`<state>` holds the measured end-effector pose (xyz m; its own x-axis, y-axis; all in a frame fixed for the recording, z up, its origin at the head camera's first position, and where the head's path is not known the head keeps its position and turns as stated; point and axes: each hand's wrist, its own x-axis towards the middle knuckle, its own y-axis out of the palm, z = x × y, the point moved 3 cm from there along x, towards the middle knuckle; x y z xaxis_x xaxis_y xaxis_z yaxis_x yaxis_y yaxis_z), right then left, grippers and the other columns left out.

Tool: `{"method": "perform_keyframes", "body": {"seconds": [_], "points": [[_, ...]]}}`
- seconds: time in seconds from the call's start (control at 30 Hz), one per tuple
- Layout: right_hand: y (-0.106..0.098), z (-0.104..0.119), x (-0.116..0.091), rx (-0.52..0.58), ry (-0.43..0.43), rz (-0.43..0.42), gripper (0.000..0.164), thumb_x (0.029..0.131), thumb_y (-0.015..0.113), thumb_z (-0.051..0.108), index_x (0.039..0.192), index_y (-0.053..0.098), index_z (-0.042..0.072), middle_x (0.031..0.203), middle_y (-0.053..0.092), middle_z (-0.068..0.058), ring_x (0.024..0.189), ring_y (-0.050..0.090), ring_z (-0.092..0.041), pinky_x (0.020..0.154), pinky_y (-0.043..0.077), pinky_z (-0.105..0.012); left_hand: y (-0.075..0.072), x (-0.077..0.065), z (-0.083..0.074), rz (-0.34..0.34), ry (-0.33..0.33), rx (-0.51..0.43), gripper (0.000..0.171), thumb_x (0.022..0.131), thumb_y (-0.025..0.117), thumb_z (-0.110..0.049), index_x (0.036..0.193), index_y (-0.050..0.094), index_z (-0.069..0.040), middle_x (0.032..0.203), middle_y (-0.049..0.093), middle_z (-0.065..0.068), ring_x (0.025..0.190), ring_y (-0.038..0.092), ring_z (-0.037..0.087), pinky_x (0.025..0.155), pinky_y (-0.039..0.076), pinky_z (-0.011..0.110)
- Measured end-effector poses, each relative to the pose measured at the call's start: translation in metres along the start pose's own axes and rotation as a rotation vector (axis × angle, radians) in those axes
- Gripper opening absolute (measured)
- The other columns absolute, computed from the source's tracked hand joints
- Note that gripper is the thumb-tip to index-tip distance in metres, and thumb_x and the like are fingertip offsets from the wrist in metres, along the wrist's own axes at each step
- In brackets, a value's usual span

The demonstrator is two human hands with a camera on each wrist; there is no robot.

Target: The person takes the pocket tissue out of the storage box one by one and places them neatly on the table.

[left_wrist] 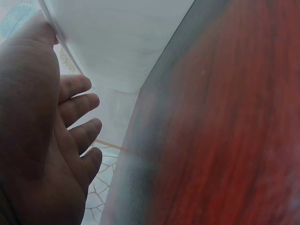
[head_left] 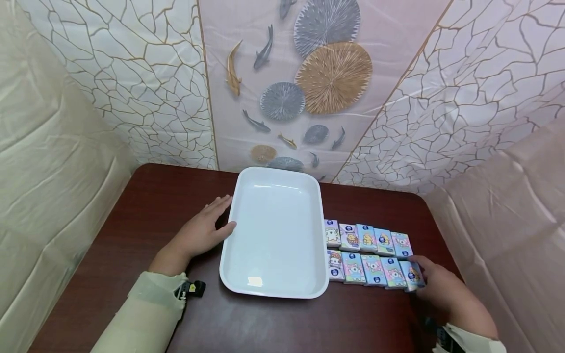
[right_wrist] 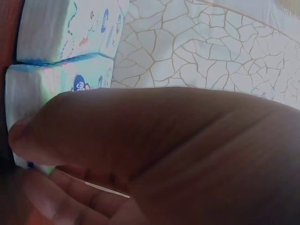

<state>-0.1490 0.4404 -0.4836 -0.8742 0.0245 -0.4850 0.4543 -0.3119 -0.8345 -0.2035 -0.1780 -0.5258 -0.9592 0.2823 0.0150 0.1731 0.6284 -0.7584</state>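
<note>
A white rectangular tray (head_left: 274, 230) lies on the table. My left hand (head_left: 196, 236) is at its left side, thumb and fingers extended along the rim; in the left wrist view the spread fingers (left_wrist: 82, 110) show beside the tray wall (left_wrist: 117, 42). Right of the tray, pastel cartoon-printed tissue packs form two rows, a back row (head_left: 367, 238) and a front row (head_left: 373, 270). My right hand (head_left: 450, 291) pinches the rightmost front tissue pack (head_left: 411, 275). Up close, the thumb (right_wrist: 61, 126) presses its end, and the other fingers curl around its far side, partly hidden.
The dark reddish-brown table (head_left: 265, 326) meets a patterned cloth (head_left: 282, 132) at its back edge. Padded beige fabric stands at the left (head_left: 44, 162) and right (head_left: 507, 215). The tray's right rim borders the leftmost packs.
</note>
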Motion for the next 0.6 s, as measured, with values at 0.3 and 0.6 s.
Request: {"method": "perform_keyframes", "body": {"seconds": [0.3,0.6], "points": [[0.0029,-0.0025,-0.0011,-0.009,0.026,-0.005,0.088,0.089,0.083,0.006,0.166,0.040,0.001,0.114,0.070,-0.022,0.095,0.062,-0.031,0.076,0.052,-0.042,0.0014,0.0014,-0.0004,-0.004,0.002,0.007,0.081,0.113,0.061,-0.053,0.180,0.031,-0.018,0.188,0.027,0.008,0.176,0.021,0.037,0.142,0.021,0.063],[0.0055,-0.0003,-0.0009,0.000,0.035,-0.020,0.088,0.090,0.081,0.005,0.167,0.039,0.003,0.118,0.070,-0.024,0.095,0.061,-0.032,0.075,0.050,-0.041,-0.0016,-0.0006,-0.0015,0.007,-0.006,0.006,0.082,0.113,0.060,-0.056,0.181,0.029,-0.019,0.189,0.025,0.008,0.176,0.019,0.038,0.142,0.020,0.064]]}}
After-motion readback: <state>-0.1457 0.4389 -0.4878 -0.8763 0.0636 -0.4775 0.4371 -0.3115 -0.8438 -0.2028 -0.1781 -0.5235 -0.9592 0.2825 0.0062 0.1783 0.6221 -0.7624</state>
